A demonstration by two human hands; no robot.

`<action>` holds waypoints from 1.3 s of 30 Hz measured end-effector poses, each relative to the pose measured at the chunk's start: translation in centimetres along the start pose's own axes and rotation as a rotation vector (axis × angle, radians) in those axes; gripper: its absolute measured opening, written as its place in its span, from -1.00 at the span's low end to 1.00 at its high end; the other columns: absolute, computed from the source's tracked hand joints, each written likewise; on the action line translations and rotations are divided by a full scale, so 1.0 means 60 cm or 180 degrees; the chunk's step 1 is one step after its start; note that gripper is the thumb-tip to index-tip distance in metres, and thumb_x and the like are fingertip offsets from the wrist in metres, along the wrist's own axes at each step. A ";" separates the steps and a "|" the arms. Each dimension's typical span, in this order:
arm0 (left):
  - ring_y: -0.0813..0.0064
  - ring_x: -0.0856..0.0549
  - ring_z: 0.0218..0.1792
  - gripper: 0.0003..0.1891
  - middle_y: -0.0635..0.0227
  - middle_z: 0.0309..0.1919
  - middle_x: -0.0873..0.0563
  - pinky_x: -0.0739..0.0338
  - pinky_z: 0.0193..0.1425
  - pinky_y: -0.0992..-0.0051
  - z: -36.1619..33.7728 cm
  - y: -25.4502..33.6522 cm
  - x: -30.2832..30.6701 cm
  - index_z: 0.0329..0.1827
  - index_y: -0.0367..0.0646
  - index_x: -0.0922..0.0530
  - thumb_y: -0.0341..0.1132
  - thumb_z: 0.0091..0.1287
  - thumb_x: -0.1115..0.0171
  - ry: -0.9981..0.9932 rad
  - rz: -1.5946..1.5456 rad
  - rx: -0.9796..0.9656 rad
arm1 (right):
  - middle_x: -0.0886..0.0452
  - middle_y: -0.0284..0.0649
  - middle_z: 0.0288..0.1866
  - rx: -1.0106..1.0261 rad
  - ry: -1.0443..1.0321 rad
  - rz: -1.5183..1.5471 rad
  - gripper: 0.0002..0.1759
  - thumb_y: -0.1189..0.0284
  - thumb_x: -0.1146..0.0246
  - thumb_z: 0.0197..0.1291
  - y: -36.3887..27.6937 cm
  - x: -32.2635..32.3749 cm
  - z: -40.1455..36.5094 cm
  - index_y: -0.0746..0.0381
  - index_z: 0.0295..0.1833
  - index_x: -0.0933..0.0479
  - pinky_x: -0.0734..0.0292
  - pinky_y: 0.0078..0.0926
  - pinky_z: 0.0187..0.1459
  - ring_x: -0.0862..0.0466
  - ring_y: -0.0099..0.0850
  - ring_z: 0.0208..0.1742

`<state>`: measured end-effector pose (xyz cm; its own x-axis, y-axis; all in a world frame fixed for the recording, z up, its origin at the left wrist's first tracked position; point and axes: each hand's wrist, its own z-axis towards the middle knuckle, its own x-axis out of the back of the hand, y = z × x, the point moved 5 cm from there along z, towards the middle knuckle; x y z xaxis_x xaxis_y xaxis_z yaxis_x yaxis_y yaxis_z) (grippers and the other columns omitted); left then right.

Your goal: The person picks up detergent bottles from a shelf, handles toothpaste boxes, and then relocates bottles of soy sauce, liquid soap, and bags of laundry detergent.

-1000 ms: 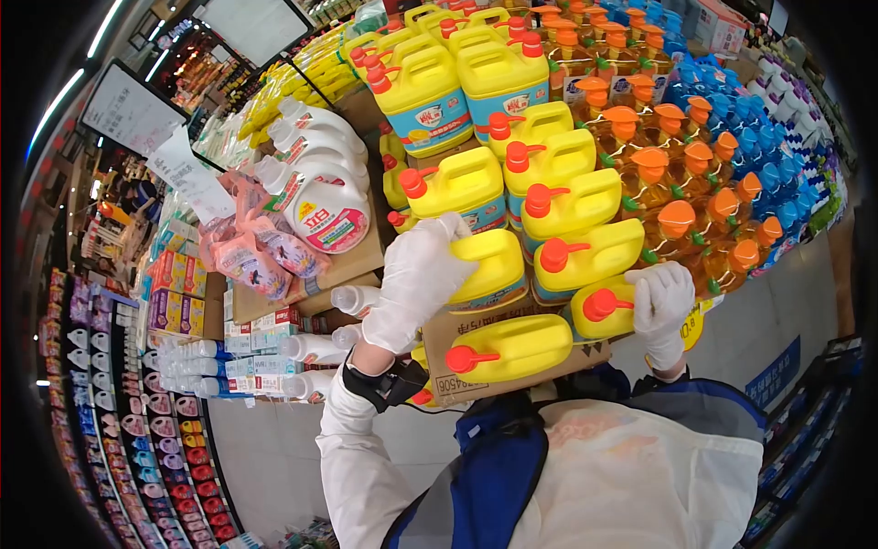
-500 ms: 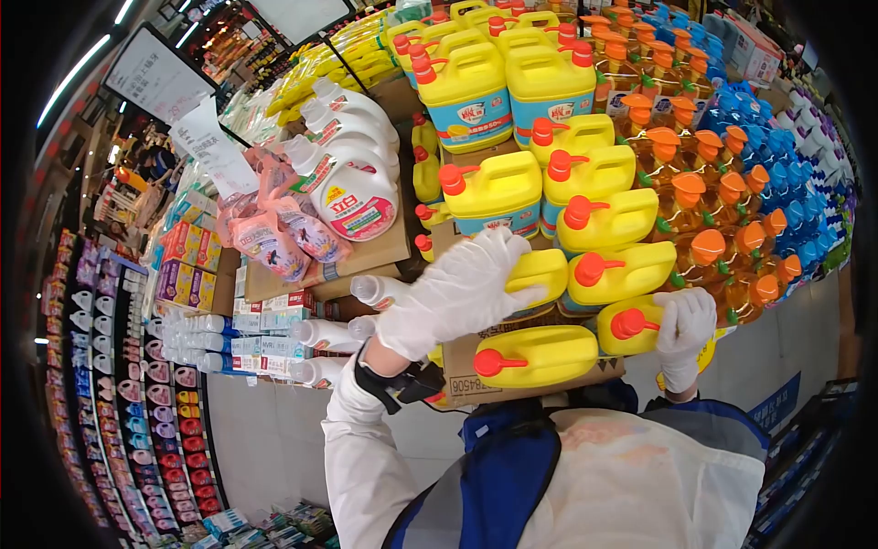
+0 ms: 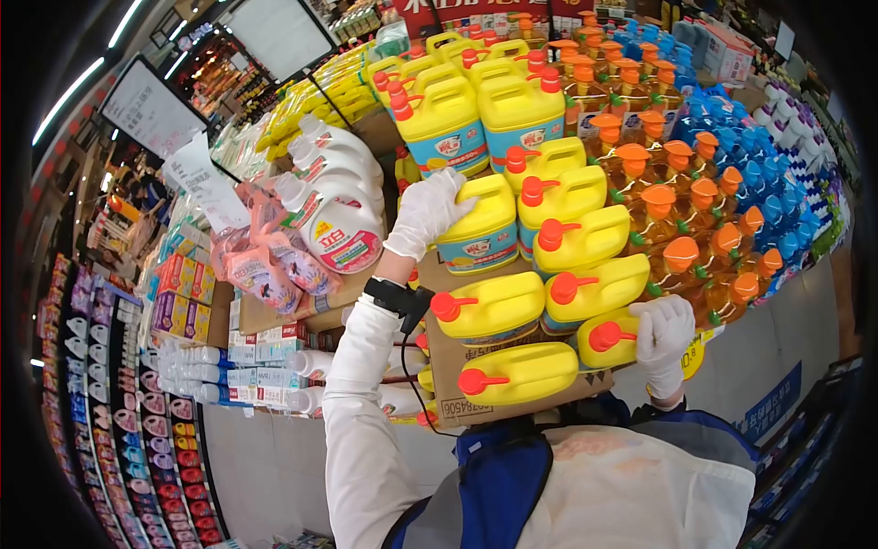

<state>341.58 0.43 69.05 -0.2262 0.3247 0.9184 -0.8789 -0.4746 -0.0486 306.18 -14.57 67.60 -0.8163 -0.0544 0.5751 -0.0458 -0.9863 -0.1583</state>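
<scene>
My left hand, in a white glove, closes over the cap end of a yellow jug with a blue label; its red cap is hidden under the fingers. Gloved in white too, my right hand curls its fingers against the right end of a smaller-looking yellow jug at the front right corner. Two yellow jugs with red caps, a front one and one behind it, stand between the hands on a cardboard base.
White detergent bottles and pink pouches stand to the left. Orange-capped bottles and blue-capped ones fill the right. A sign on a stand rises at the back left. Stocked shelves line the far left.
My left hand has moved back and left, from over the near jugs to the labelled jug's cap end. My right hand stays at the corner jug. The view has shifted slightly.
</scene>
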 end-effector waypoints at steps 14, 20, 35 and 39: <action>0.23 -0.69 -0.24 -0.70 0.31 -0.28 -0.61 -0.57 -0.30 0.22 -0.068 0.055 0.060 -0.18 -0.04 -0.53 -0.02 0.26 -0.28 0.0137 -0.0166 -0.0053 | -0.58 -0.30 -0.41 -0.0013 0.0081 0.0026 -0.93 0.56 -0.21 0.05 0.000 0.000 0.003 0.16 -0.35 -0.57 -0.42 -0.28 -0.20 -0.54 -0.28 -0.34; 0.19 -0.70 -0.24 -0.72 0.32 -0.26 -0.62 -0.59 -0.27 0.23 -0.070 0.073 0.064 -0.15 -0.02 -0.58 -0.05 0.24 -0.30 0.0355 -0.0407 -0.0188 | -0.59 -0.29 -0.40 0.0011 -0.0046 0.0026 -0.90 0.58 -0.17 0.09 0.000 -0.003 0.004 0.17 -0.33 -0.57 -0.42 -0.26 -0.17 -0.55 -0.25 -0.33; 0.14 -0.67 -0.14 -0.53 0.22 -0.12 -0.64 -0.56 -0.09 0.29 -0.094 0.068 0.068 -0.05 -0.16 -0.59 0.11 0.35 -0.19 -0.0355 -0.1097 0.0137 | -0.64 -0.24 -0.38 0.0115 -0.0121 0.0169 -0.87 0.59 -0.11 0.22 0.009 -0.013 -0.003 0.23 -0.31 -0.57 -0.42 -0.27 -0.17 -0.58 -0.22 -0.34; 0.10 -0.66 -0.04 -0.61 0.13 -0.07 -0.65 -0.54 0.02 0.29 -0.138 0.059 0.137 0.03 -0.19 -0.58 -0.03 0.44 -0.14 0.0336 -0.1420 0.0355 | -0.65 -0.25 -0.33 0.0182 -0.0422 0.0272 -0.89 0.60 -0.14 0.14 0.001 -0.005 0.005 0.22 -0.27 -0.57 -0.44 -0.26 -0.10 -0.60 -0.24 -0.30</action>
<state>333.14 8.17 73.17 0.1168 0.5955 0.7948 -0.8508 -0.3529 0.3894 306.59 -14.66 67.63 -0.7325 -0.1548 0.6629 0.0566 -0.9843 -0.1673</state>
